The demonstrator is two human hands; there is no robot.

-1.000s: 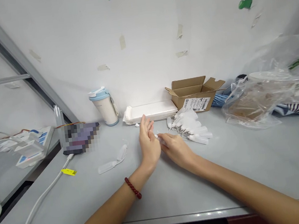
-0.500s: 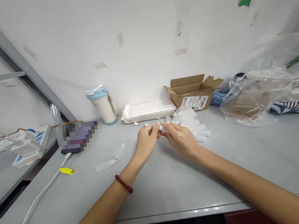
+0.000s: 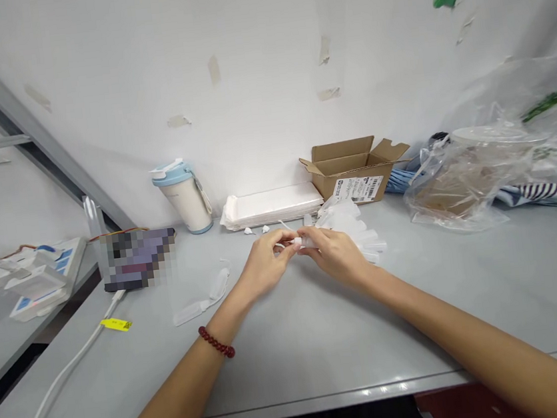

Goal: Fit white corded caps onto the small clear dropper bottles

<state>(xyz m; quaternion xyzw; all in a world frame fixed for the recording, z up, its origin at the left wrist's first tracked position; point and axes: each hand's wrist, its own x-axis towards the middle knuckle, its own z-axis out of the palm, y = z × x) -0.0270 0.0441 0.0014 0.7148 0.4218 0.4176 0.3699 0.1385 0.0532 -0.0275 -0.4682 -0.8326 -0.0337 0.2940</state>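
Note:
Both hands meet above the desk in front of the tube pile. My right hand (image 3: pixel 336 254) is closed around a small translucent plastic tube, most of it hidden by the fingers. At the tube's left end is a white cap (image 3: pixel 297 241), pinched between the thumb and fingers of my left hand (image 3: pixel 267 260). A thin white strip (image 3: pixel 284 225) sticks up just behind the fingers. Beyond my right hand lies a pile of translucent tubes (image 3: pixel 347 218), partly covered by it. Two joined translucent tubes (image 3: pixel 203 303) lie apart on the left.
At the back stand a tumbler (image 3: pixel 184 199), a stack of white packets (image 3: pixel 272 204) and an open cardboard box (image 3: pixel 349 174). Two small white pieces (image 3: pixel 265 229) lie before the packets. A phone (image 3: pixel 145 254) on a cable is left; a plastic bag (image 3: pixel 461 181) is right.
My left hand has gone from raised, outstretched fingers to a pinch on the cap. The right hand keeps the tube. The view has shifted slightly.

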